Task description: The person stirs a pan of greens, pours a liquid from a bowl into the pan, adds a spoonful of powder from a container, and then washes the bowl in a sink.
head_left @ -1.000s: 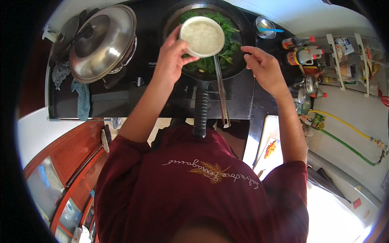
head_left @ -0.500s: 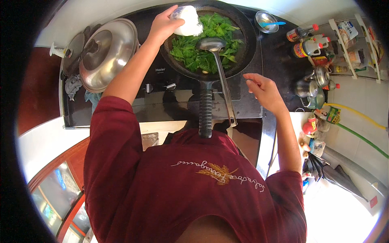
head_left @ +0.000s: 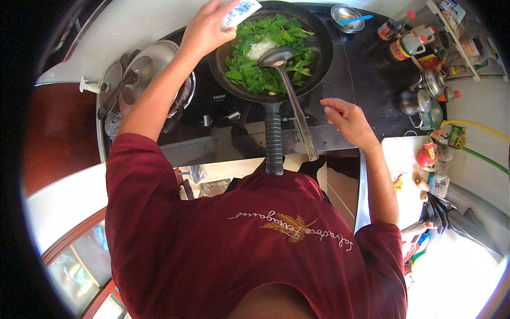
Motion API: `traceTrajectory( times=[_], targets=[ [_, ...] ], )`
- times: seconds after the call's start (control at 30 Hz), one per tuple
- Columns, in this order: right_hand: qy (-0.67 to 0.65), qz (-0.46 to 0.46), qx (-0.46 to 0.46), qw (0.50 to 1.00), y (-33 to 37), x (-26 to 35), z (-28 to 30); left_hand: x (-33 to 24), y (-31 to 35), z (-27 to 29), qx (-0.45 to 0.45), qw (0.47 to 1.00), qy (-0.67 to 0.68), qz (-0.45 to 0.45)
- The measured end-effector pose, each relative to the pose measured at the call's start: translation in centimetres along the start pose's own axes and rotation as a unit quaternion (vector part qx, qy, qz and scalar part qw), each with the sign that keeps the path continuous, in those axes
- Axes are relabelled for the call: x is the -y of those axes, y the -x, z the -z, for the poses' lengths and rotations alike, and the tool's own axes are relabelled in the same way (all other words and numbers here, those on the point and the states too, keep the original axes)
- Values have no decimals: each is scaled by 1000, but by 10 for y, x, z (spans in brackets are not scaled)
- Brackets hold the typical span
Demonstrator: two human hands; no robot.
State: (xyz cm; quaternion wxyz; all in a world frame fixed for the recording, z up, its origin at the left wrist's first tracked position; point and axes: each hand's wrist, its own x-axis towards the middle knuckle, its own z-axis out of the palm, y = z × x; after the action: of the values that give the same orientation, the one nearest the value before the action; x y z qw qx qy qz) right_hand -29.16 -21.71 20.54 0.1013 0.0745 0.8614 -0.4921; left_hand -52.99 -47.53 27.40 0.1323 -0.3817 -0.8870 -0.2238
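My left hand (head_left: 208, 31) is closed around a small white bowl with a blue pattern (head_left: 240, 13), held tilted above the far left side of a dark wok (head_left: 325, 66). Chopped leafy greens (head_left: 282, 31) lie in the wok, with a whitish wet patch (head_left: 259, 50) on them; its kind is unclear. A metal ladle (head_left: 293, 90) rests its head on the greens, its handle crossing the near rim toward me. Over the stovetop, right of the ladle's handle, hovers my right hand (head_left: 346, 121), empty, with thumb and forefinger apart.
Left of the stove (head_left: 196, 138) sit a large metal pot (head_left: 186, 95) and lids. A metal bowl with a blue spoon (head_left: 345, 18) stands at far right. Sauce bottles (head_left: 409, 47) and metal pots (head_left: 415, 101) line the right wall. The wok's handle (head_left: 273, 143) juts toward me.
My left hand and the bowl have moved up and left, off the greens. A whitish patch now shows on the greens. The whole view has shifted slightly; my right hand stays nearly in place.
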Motion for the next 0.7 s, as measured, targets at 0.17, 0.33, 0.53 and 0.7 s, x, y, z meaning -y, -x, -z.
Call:
traceTrajectory(
  times=[0.17,0.33,0.53,0.7],
  targets=[
    [-9,3,-1,1000,3,-1,-8,55,19,-8,-6,928,340,155],
    [-25,-25,-25,999,17,-7,-5,41,32,-8,-32,821,517,240],
    [2,36,-38,999,11,6,-11,29,48,-8,-5,790,574,214],
    [146,244,-99,954,-59,61,-18,17,42,-8,32,838,522,158]
  ],
)
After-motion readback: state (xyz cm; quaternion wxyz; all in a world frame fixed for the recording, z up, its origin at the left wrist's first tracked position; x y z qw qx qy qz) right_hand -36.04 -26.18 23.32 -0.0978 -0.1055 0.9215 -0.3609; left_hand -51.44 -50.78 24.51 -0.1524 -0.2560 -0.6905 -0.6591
